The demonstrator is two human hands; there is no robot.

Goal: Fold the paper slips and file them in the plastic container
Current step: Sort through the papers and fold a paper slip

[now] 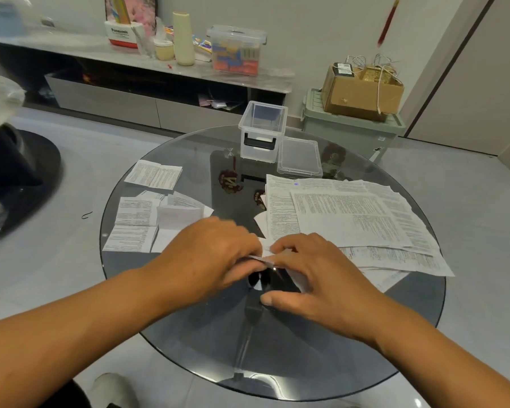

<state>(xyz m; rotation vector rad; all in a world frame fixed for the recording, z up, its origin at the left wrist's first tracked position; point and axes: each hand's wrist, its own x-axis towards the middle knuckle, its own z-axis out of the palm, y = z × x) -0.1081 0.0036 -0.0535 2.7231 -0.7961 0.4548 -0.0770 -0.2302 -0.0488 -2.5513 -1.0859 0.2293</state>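
White paper slip (266,251) mostly hidden; left hand (209,254) & right hand (315,278) fingers pinch it.

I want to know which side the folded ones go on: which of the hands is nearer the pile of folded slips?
Left. The left hand lies just right of the folded slips, almost touching them. The right hand is farther right, beside the unfolded sheets.

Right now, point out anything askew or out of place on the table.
The unfolded sheets on the right lie fanned and crooked, their corners past the glass table's edge. The container's lid is off, beside the container.
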